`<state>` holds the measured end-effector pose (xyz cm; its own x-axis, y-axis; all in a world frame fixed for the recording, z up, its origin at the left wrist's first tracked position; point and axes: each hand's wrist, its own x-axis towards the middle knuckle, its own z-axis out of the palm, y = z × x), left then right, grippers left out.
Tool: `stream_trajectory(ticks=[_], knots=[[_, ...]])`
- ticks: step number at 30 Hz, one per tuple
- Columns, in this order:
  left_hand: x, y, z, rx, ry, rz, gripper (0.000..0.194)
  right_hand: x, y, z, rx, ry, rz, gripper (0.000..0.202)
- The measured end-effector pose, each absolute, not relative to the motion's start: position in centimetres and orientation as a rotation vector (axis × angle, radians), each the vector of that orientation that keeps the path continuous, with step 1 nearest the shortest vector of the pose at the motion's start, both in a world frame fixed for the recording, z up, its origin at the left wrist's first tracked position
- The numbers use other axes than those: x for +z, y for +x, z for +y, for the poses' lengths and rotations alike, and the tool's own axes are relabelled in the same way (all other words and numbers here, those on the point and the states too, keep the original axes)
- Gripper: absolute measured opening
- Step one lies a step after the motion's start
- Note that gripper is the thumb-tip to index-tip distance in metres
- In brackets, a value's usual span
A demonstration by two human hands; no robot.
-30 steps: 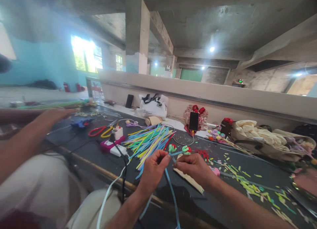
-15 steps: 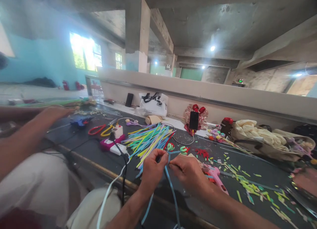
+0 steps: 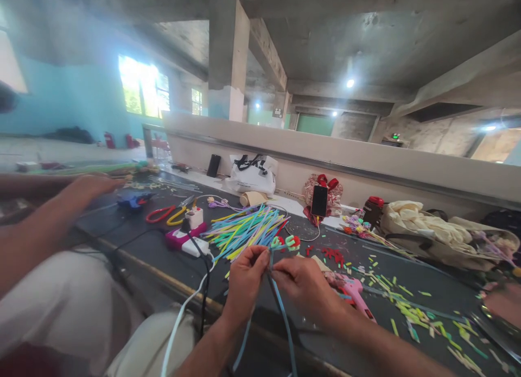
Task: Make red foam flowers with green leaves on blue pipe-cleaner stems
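Observation:
My left hand (image 3: pixel 249 276) pinches the upper part of a blue fuzzy stem (image 3: pixel 287 325) between thumb and forefinger. Beside it, my right hand (image 3: pixel 299 279) has its fingers closed on the same stem just below the tips of the left fingers. Two small green and red curled pieces (image 3: pixel 291 242) sit at the top, above my hands. The long blue ends hang down past the table's front edge. Behind my left hand lies a pile of colored stems (image 3: pixel 244 227). A pink glue gun (image 3: pixel 355 293) rests right of my right hand.
A power strip (image 3: pixel 189 241), red-handled scissors (image 3: pixel 160 214) and yellow-handled ones lie left. A phone (image 3: pixel 319 200), white bag (image 3: pixel 252 173) and dark bottle (image 3: pixel 372 211) stand behind. Cut green scraps (image 3: pixel 411 312) cover the right. Another person's arm (image 3: pixel 61 219) reaches in at left.
Both hands have moved slightly left with the blue stem. The curled pieces have turned and now sit closer together, just above my fingers.

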<state>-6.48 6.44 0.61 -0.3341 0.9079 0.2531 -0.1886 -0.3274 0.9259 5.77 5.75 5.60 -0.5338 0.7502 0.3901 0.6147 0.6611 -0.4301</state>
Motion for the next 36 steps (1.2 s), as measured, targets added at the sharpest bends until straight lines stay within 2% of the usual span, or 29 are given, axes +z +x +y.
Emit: stream_trajectory(ticks=[3,6,14,23,29,36], knots=[[0.6,-6.2,6.1,1.784,0.994,1.014,0.021,5.3,5.6,6.5,0.707,-1.097,-2.028,0.012],[0.7,-5.7,5.8,1.781,0.951,0.978,0.018,4.7,5.2,7.5,1.056,-1.014,-1.647,0.015],[0.6,-5.7,5.7,1.794,0.867,0.961,0.018,3.4,4.6,7.5,1.07,-0.972,-1.463,0.025],[0.3,-5.9,5.9,1.77,0.79,0.892,0.018,3.5,4.5,6.9,0.993,-1.011,-1.605,0.008],[0.8,-6.1,5.2,1.546,0.771,0.735,0.016,3.3,6.0,8.6,0.984,-0.949,-1.748,0.009],[2.0,-6.8,4.5,1.123,0.785,0.564,0.018,5.0,6.6,10.3,1.172,-0.794,-2.031,0.028]])
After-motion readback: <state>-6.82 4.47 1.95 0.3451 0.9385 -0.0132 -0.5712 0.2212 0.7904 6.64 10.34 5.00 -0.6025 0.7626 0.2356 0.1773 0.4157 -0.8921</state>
